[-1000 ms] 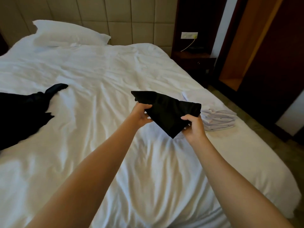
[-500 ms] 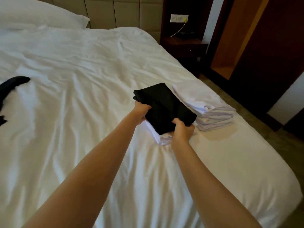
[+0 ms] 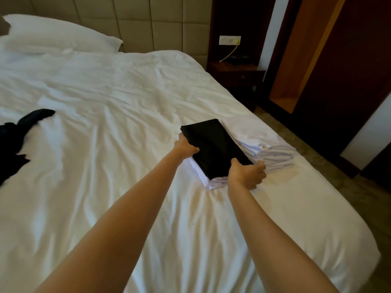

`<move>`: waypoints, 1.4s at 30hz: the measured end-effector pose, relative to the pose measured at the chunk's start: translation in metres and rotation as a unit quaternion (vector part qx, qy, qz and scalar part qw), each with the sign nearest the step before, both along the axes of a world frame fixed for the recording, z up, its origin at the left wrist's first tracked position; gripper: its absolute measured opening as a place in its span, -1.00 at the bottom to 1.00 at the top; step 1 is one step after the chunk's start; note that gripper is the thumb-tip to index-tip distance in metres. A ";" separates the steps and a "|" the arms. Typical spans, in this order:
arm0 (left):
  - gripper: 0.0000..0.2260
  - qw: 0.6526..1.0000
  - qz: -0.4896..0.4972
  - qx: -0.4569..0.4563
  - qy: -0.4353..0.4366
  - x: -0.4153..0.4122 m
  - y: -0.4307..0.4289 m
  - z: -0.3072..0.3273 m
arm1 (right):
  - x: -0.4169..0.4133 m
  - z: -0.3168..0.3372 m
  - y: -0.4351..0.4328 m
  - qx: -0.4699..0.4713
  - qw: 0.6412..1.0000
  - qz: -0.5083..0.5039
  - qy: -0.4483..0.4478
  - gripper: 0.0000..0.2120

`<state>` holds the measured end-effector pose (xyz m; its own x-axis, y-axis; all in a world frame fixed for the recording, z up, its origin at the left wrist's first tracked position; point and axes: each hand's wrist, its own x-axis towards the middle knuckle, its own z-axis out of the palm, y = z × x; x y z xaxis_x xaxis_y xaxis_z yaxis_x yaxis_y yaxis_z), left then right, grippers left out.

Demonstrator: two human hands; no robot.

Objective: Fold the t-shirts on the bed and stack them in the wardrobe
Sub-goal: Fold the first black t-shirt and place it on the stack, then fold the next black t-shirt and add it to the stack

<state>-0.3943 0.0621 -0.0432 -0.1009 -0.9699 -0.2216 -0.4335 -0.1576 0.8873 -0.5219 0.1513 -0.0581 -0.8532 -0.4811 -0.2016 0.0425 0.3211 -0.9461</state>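
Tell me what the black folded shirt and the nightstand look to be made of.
Black folded shirt: soft matte fabric, probably cotton knit; it lies in flat folds with no shine.
Nightstand: dark wood or wood veneer, slightly glossy; the reddish-brown top faintly reflects light.

Bed [image 3: 105, 102] fills the left and centre of the frame. Pillow [image 3: 57, 34] at upper left, against the headboard [image 3: 148, 24] behind it. Unfolded t-shirt [image 3: 14, 140] on the bed at the left edge. Right of centre, a folded t-shirt [image 3: 213, 149] lies on top of the near stack [image 3: 208, 182]. The left hand [image 3: 185, 146] grips its left edge and the right hand [image 3: 245, 174] its near corner. Second stack [image 3: 264, 144] sits just beside, to the right, touching. Nightstand [image 3: 237, 75] at upper right, beyond the bed's corner, with the wardrobe [image 3: 296, 60] to its right.
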 end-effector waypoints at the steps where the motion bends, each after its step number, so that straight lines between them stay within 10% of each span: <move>1: -0.40 1.000 -0.009 -0.009 -0.020 0.005 0.003 0.005 | 0.003 0.004 0.001 0.002 0.999 0.009 0.035 -0.38; 12: -0.45 0.982 -0.013 -0.078 -0.170 0.093 0.053 0.059 | 0.069 0.055 -0.001 -0.027 0.891 0.318 0.324 -0.63; 18: -0.47 0.964 0.024 -0.087 -0.250 0.159 0.076 0.079 | 0.119 0.079 0.004 0.011 0.761 0.470 0.448 -0.58; 42: -0.56 0.900 0.236 0.067 -0.360 0.430 0.182 0.038 | 0.367 0.044 0.040 0.057 0.528 0.711 0.461 -0.58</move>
